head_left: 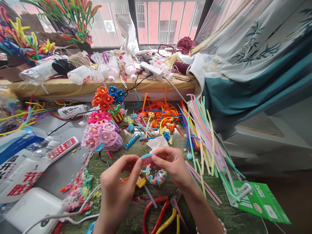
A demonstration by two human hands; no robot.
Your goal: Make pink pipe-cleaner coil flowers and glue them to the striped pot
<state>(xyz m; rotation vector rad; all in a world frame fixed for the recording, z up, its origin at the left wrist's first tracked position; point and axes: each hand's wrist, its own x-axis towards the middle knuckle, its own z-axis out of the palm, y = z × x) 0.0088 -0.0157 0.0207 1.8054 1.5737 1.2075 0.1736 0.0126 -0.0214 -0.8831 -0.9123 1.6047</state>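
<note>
My left hand [122, 182] and my right hand [172, 164] meet over the middle of the table. Between them, thumbs and fingers pinch a light blue pipe cleaner [147, 156] bent into a curve, with a pinkish area inside it. Just below sits a ring of pastel pipe cleaners [156, 178] around a clear plastic piece, perhaps a bottle base. Partly behind my left hand is a yellow and orange tool [140, 182], possibly a glue gun, near a translucent stick [150, 196]. Red-handled scissors [156, 214] and a yellow-handled tool [168, 222] lie between my forearms.
Pipe-cleaner flower pots [104, 130] stand back left. Loose pastel pipe cleaners [207, 136] spread along the right, near a green packet [264, 203]. A blue glue-stick-like tube [132, 141] lies beyond my hands. A white charger box [35, 209] and plastic bottles occupy the left.
</note>
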